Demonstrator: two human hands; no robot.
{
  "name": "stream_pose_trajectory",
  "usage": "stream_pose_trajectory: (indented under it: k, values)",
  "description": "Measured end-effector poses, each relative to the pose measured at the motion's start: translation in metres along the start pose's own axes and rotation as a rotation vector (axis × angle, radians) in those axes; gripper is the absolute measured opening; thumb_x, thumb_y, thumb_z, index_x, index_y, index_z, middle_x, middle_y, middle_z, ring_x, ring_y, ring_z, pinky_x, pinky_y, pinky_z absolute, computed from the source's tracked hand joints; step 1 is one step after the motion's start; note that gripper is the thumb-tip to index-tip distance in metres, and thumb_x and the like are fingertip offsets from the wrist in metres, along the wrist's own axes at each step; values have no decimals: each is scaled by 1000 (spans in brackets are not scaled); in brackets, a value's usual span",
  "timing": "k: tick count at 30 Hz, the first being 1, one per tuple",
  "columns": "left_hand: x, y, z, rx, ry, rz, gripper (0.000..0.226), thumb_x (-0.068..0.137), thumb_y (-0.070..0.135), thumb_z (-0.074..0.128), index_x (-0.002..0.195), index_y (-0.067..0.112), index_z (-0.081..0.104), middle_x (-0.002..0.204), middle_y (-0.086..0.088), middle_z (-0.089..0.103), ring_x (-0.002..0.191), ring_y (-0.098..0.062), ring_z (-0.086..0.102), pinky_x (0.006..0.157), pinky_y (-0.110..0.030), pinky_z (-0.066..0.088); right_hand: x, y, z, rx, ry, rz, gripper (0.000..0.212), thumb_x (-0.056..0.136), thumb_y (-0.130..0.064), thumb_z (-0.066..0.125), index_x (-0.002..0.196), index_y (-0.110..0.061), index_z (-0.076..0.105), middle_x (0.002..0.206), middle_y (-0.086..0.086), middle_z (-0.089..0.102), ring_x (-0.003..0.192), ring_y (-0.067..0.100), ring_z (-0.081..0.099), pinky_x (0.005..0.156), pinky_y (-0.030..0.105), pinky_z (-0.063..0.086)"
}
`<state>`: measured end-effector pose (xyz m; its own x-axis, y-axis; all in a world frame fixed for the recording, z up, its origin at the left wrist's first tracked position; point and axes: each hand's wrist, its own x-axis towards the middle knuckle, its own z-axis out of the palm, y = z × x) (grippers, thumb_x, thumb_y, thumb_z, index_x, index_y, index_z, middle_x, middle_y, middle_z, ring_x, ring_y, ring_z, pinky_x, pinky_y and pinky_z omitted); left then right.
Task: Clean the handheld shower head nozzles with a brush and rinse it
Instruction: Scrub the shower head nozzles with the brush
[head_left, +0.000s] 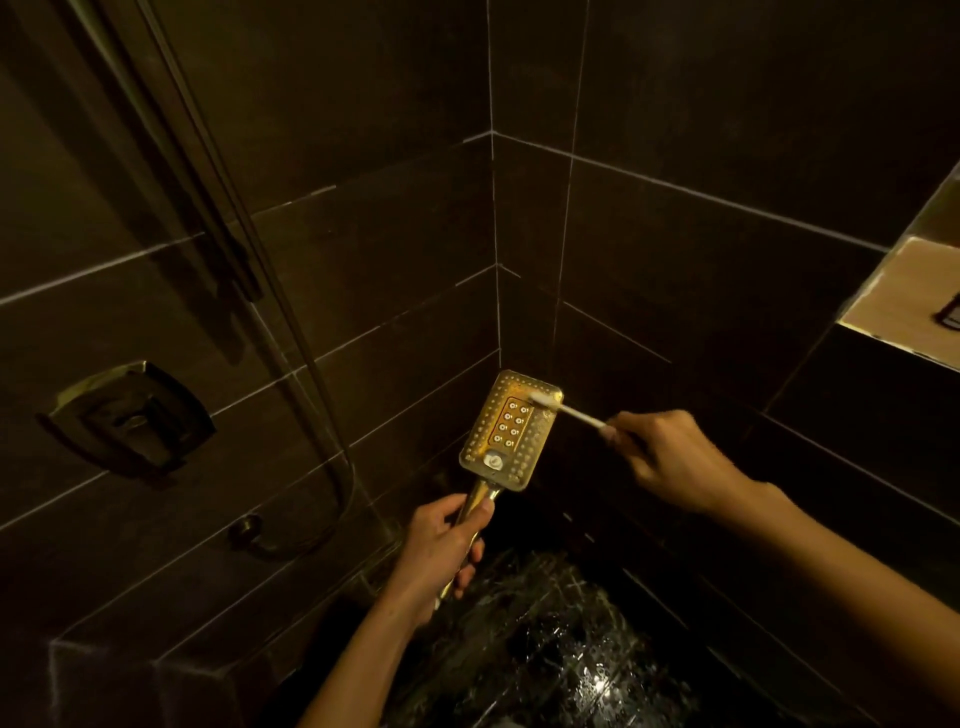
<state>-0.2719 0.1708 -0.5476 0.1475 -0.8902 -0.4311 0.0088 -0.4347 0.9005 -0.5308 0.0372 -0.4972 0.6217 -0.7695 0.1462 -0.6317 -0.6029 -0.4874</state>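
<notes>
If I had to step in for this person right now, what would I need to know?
Left hand: grips the handle of the gold handheld shower head, nozzle face turned up toward the camera.
Right hand: holds the small white brush by its handle, with the bristles on the face's upper right corner.
Done: scrubbing is under way. How many nozzles have been covered cannot be told.
Left: brush the other nozzle rows and the centre block, then rinse. No water shows at the nozzles, though the floor below glistens wet.
</notes>
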Motion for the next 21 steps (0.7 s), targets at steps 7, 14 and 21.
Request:
stream_pose_trajectory:
  k: [7, 14, 21]
  values:
    - [-1, 0, 0, 27, 3, 34, 17, 96, 38, 62, 99, 23, 69, 59, 0, 56, 38, -11, 43, 35, -20, 32, 4, -2, 0, 11, -50, -17, 23, 104, -30, 50, 100, -17, 69, 71, 2, 66, 58, 13, 62, 55, 31, 50]
    - [-2, -1, 4, 42, 8, 50, 19, 97, 37, 61, 105, 21, 68, 58, 1, 56, 37, -11, 42, 37, -20, 31, 3, -8, 0, 29, -83, -29, 22, 104, -27, 51, 100, -15, 70, 72, 1, 66, 57, 15, 61, 53, 30, 49]
    - [-2, 0, 7, 59, 7, 81, 19, 97, 37, 61, 106, 22, 68, 60, -3, 56, 37, -12, 41, 37, -20, 32, -3, -10, 12, 61, -132, -41, 21, 104, -29, 50, 97, -20, 68, 70, 2, 65, 57, 14, 61, 51, 30, 48]
